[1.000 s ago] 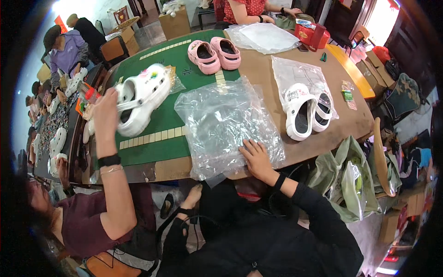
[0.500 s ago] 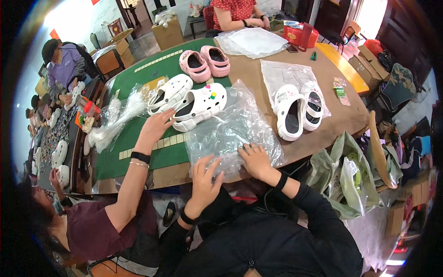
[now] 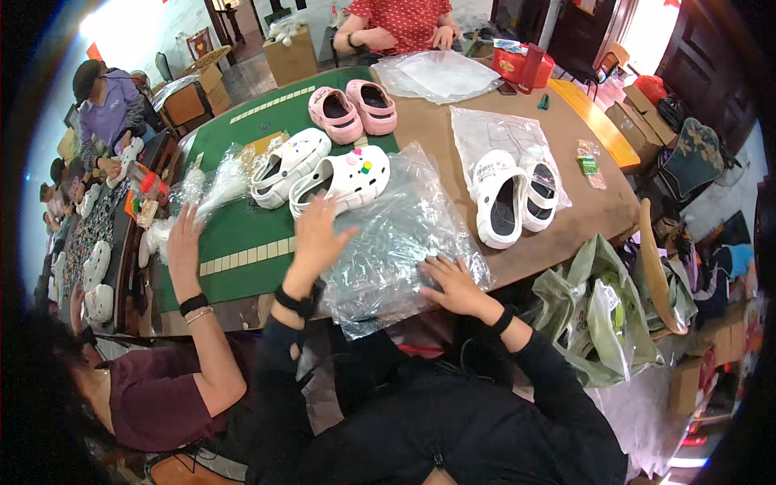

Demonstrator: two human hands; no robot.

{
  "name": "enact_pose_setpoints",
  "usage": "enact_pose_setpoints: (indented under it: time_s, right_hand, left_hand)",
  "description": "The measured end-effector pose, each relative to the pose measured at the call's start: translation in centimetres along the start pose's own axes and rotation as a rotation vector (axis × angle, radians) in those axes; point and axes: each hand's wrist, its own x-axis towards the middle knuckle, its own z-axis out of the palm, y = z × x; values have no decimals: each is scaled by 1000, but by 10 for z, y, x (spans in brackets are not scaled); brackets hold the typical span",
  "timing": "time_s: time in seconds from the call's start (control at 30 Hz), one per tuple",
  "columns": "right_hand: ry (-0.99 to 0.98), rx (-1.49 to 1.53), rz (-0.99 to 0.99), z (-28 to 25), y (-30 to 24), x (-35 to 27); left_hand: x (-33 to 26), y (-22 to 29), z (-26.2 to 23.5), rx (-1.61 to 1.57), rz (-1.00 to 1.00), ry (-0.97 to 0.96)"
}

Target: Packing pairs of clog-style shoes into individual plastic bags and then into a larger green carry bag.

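Observation:
My left hand (image 3: 317,242) reaches over the left edge of a clear plastic bag (image 3: 392,263), its fingers stretched up against the heel of a white clog (image 3: 360,179) with colourful charms; whether they touch it I cannot tell. My right hand (image 3: 454,288) lies spread on the bag's right part. Beside that clog sits its mate (image 3: 293,166), also white with charms. On the right, a white clog (image 3: 495,198) and another white clog (image 3: 540,194) stand partly on a second clear bag (image 3: 489,129). Both my hands are open and hold nothing.
A co-worker's hand (image 3: 184,242) is raised at my left, by bundled clear plastic (image 3: 222,187). Pink clogs (image 3: 336,115) stand farther back on the green mat (image 3: 242,230). Across the table sits a person in red (image 3: 400,24). A green sack (image 3: 602,315) is at the right.
My left hand has moved up and left from the bag to the clog's heel. The co-worker's hand has drawn back left from the clogs. My right hand stays on the bag.

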Motion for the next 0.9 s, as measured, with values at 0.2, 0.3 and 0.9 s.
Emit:
enact_pose_setpoints:
  time_s: [0.2, 0.3, 0.9]
  right_hand:
    - [96, 110, 95, -8, -4, 2]
    - [90, -61, 53, 3, 0, -2]
    - [803, 284, 382, -171, 56, -72]
  left_hand:
    - [33, -52, 22, 296, -126, -192]
    - [39, -54, 25, 271, -4, -28]
    - [87, 58, 46, -15, 216, -111]
